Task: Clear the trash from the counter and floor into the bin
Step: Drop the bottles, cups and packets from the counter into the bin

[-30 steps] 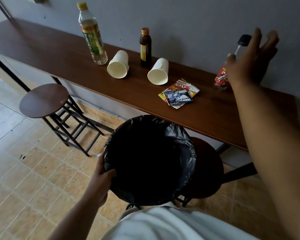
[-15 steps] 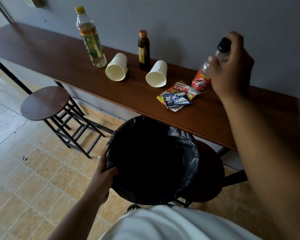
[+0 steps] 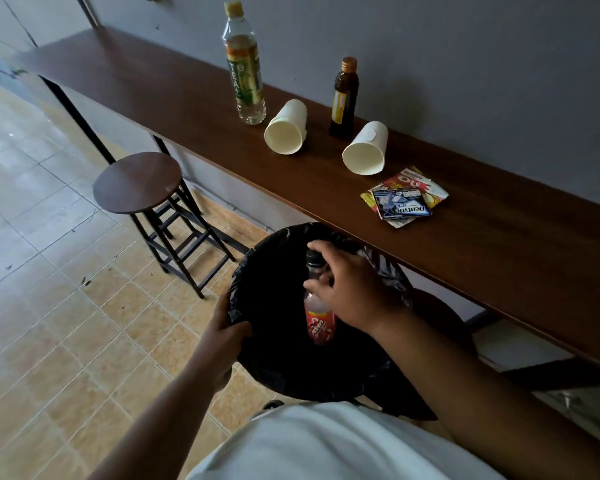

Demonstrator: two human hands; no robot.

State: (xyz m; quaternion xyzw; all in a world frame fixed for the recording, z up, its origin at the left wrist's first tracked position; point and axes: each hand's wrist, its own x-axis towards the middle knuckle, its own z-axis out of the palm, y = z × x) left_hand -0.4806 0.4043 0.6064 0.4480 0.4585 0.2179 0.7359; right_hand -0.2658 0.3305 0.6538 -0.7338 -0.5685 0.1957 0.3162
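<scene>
A bin lined with a black bag (image 3: 262,258) hangs in front of me below the counter edge. My left hand (image 3: 224,336) grips its near-left rim. Over the bin's mouth, my right hand (image 3: 352,289) holds a small red-labelled bottle (image 3: 319,325) with a black cap by its neck, its lower half inside the bag. On the brown counter (image 3: 174,84) stand a tall tea bottle (image 3: 245,74) and a small brown bottle (image 3: 342,95). Two white paper cups (image 3: 286,131) (image 3: 366,154) lie on their sides there, and a pile of snack wrappers (image 3: 404,199) lies to their right.
A round brown stool (image 3: 137,181) stands on the tiled floor (image 3: 66,323) left of the bin. A second dark stool (image 3: 440,317) sits partly hidden behind the bin under the counter. The grey wall (image 3: 465,64) runs along the counter's back.
My right hand took the red-labelled bottle from the counter's right end and carried it down into the bin's mouth. My left hand kept its hold on the rim.
</scene>
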